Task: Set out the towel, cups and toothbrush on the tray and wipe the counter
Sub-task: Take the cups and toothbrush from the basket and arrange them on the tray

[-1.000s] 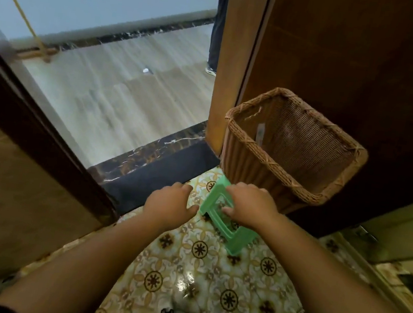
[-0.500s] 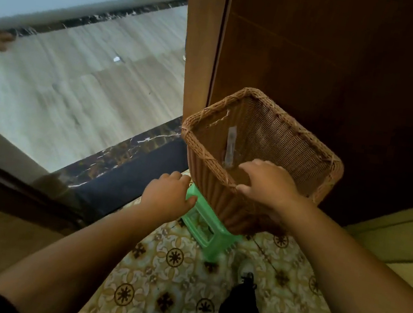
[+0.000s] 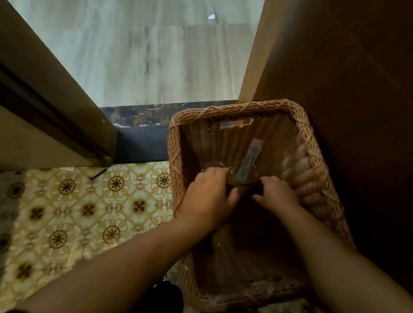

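A brown wicker basket (image 3: 304,155) stands low against a dark wooden cabinet, and both my hands reach into it. My left hand (image 3: 205,200) is closed over a clear glass cup (image 3: 214,166); only the cup's rim shows above my fingers. Just to the right stands a second clear cup (image 3: 243,178) holding a wrapped toothbrush (image 3: 252,152) that leans on the basket's far wall. My right hand (image 3: 278,198) has curled fingers right beside this second cup; whether it grips anything is hidden. The basket's bottom is dark. No towel, tray or counter is in view.
The basket sits over a patterned yellow tile floor (image 3: 85,208). A dark stone threshold (image 3: 141,119) leads to pale wood flooring (image 3: 149,48) beyond. A door frame (image 3: 35,93) runs along the left, and the tall wooden cabinet side (image 3: 362,59) stands on the right.
My view has moved over the basket. Both hands went from the green stool and the basket's rim down into the basket; the left now covers a glass cup. The green stool is out of sight.
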The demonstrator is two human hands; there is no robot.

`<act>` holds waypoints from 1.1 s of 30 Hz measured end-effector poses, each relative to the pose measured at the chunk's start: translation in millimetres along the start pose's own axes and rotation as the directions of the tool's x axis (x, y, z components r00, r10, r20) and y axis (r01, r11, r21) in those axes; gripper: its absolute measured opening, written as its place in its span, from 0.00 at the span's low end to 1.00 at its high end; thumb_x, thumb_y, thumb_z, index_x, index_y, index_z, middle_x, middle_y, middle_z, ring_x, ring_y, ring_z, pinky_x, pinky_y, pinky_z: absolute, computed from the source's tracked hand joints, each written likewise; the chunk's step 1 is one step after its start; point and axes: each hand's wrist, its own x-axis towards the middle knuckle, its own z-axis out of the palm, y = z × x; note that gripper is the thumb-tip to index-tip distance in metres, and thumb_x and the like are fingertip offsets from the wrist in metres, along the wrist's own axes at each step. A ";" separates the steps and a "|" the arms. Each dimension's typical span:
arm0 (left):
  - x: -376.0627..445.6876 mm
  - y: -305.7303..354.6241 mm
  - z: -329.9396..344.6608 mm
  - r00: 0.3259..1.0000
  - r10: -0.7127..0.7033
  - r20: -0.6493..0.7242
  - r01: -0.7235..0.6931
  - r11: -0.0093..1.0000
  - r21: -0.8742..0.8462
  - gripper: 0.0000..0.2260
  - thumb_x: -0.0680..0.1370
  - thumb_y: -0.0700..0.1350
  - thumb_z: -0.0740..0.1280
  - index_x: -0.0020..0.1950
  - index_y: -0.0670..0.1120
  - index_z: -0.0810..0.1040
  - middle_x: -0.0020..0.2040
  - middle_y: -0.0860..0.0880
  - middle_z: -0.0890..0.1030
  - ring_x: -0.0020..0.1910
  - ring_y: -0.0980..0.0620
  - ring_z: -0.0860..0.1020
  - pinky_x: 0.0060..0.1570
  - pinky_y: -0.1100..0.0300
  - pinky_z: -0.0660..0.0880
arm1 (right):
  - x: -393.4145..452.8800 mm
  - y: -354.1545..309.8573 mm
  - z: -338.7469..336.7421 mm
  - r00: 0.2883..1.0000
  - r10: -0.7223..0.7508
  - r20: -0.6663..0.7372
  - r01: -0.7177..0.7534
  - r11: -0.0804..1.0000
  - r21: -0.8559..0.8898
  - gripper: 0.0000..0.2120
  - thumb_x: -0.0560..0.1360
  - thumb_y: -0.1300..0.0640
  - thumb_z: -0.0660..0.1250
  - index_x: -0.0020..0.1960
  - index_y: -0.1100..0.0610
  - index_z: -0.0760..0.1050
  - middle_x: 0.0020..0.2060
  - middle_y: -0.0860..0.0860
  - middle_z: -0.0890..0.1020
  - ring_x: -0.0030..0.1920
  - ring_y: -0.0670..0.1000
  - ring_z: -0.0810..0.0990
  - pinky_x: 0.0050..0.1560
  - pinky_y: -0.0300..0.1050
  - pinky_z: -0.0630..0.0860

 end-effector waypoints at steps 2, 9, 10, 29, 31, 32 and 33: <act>22.6 5.6 37.0 0.960 -0.261 0.103 0.276 0.945 -0.174 0.20 0.77 0.53 0.67 0.67 0.49 0.71 0.63 0.49 0.75 0.61 0.48 0.75 0.59 0.49 0.76 | 21.3 9.5 17.2 1.000 0.015 0.008 -0.016 0.995 0.096 0.29 0.73 0.46 0.71 0.69 0.54 0.68 0.64 0.56 0.75 0.63 0.58 0.73 0.60 0.52 0.71; 98.6 -42.2 161.9 0.678 -0.735 -0.012 0.707 0.656 -0.264 0.39 0.75 0.52 0.71 0.78 0.45 0.53 0.77 0.42 0.59 0.72 0.39 0.63 0.66 0.45 0.66 | 103.6 19.1 72.1 0.997 0.073 0.000 -0.070 0.951 0.302 0.51 0.70 0.44 0.74 0.79 0.60 0.47 0.77 0.61 0.56 0.75 0.62 0.58 0.73 0.55 0.60; 105.0 -53.0 172.6 0.667 -0.744 -0.044 0.716 0.656 -0.240 0.41 0.74 0.52 0.72 0.79 0.44 0.51 0.78 0.42 0.57 0.73 0.38 0.62 0.67 0.45 0.65 | 112.5 19.0 79.3 0.998 0.062 -0.008 -0.057 0.948 0.314 0.53 0.70 0.43 0.74 0.79 0.60 0.44 0.78 0.61 0.53 0.76 0.62 0.56 0.74 0.55 0.59; 147.7 -110.1 210.9 0.754 -0.653 -0.063 0.633 0.749 -0.196 0.48 0.73 0.55 0.74 0.79 0.43 0.45 0.79 0.41 0.55 0.75 0.40 0.59 0.69 0.45 0.65 | 157.9 12.3 127.8 0.996 0.079 -0.031 -0.053 0.867 0.495 0.55 0.66 0.50 0.79 0.79 0.62 0.47 0.76 0.62 0.58 0.75 0.61 0.58 0.72 0.55 0.60; 146.7 -109.0 208.5 0.755 -0.654 -0.058 0.635 0.750 -0.186 0.47 0.73 0.54 0.74 0.79 0.42 0.46 0.78 0.41 0.56 0.74 0.40 0.61 0.68 0.45 0.66 | 157.7 10.7 126.4 0.996 0.077 -0.034 -0.049 0.857 0.514 0.51 0.67 0.51 0.78 0.78 0.61 0.50 0.75 0.60 0.61 0.74 0.60 0.61 0.71 0.55 0.63; 144.9 -106.8 205.8 0.751 -0.658 -0.051 0.639 0.744 -0.193 0.47 0.73 0.54 0.74 0.79 0.43 0.46 0.78 0.41 0.56 0.74 0.40 0.61 0.68 0.44 0.67 | 156.1 9.9 123.6 0.997 0.069 -0.030 -0.043 0.847 0.530 0.50 0.68 0.51 0.78 0.78 0.60 0.51 0.75 0.59 0.62 0.74 0.59 0.62 0.71 0.55 0.64; 141.9 -103.3 202.0 0.748 -0.663 -0.043 0.641 0.737 -0.212 0.46 0.73 0.53 0.74 0.79 0.43 0.47 0.78 0.41 0.56 0.74 0.40 0.62 0.68 0.44 0.67 | 153.0 9.2 119.7 0.998 0.059 -0.032 -0.032 0.836 0.548 0.49 0.68 0.51 0.78 0.78 0.59 0.52 0.74 0.58 0.64 0.73 0.59 0.64 0.70 0.55 0.65</act>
